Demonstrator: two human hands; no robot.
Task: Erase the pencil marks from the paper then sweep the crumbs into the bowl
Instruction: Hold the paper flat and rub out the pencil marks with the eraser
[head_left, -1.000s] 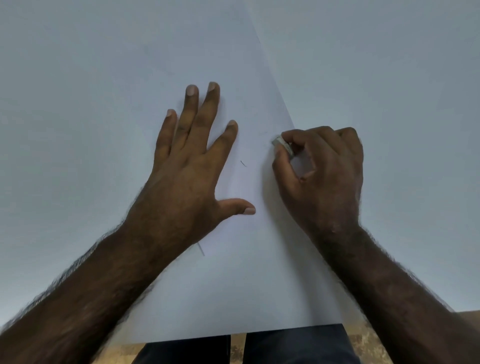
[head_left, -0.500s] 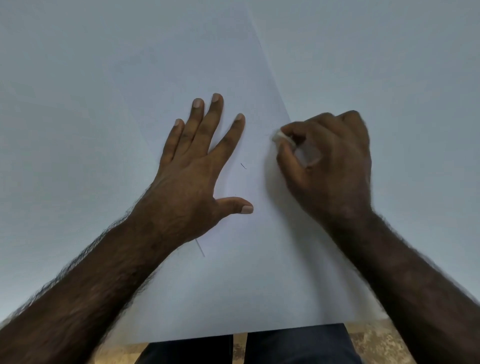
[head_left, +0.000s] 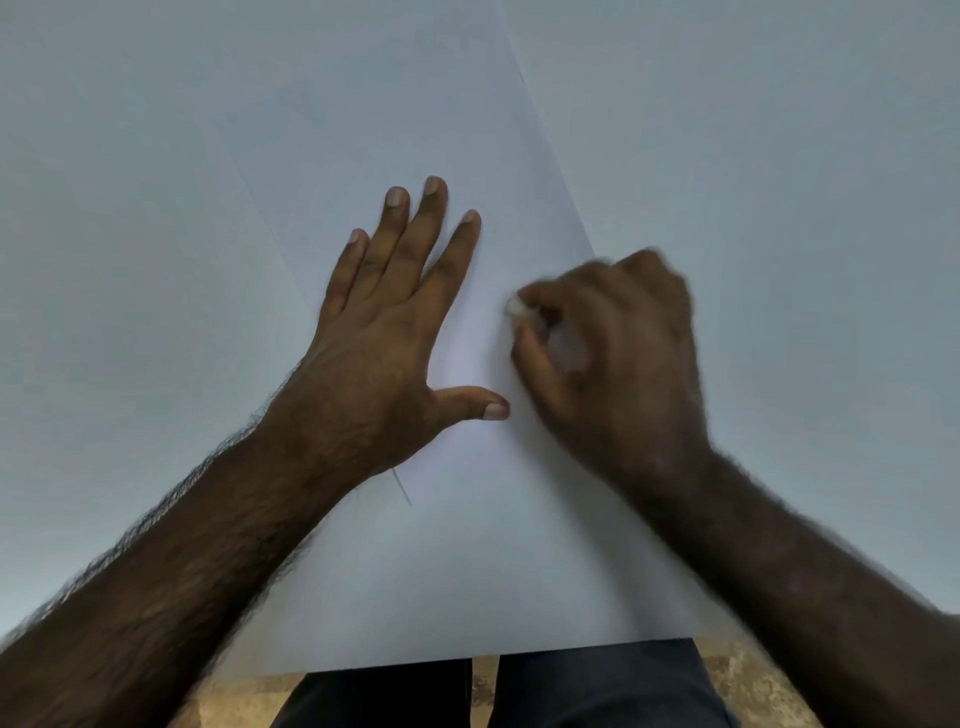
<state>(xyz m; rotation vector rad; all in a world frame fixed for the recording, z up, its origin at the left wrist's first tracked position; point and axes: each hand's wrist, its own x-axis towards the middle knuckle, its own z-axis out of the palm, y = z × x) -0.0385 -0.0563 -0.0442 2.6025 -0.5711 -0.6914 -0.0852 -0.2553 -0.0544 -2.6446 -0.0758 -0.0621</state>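
Paper (head_left: 467, 571) is lying flat on a pale grey table (head_left: 779, 182), its near edge hanging just over the table's front. From the head camera, the left hand (head_left: 384, 338) is pressing it down, fingers straight and spread. The right hand (head_left: 613, 353) (blurred) is pinching a small white eraser (head_left: 515, 307) against the sheet. Dark trousers (head_left: 571, 691) and mottled brown floor (head_left: 234, 701) are showing below.

Two hands: left (head_left: 379, 332), right (head_left: 613, 358). One paper (head_left: 467, 571), one eraser (head_left: 516, 307), one pencil mark (head_left: 402, 488), one surface (head_left: 779, 156).
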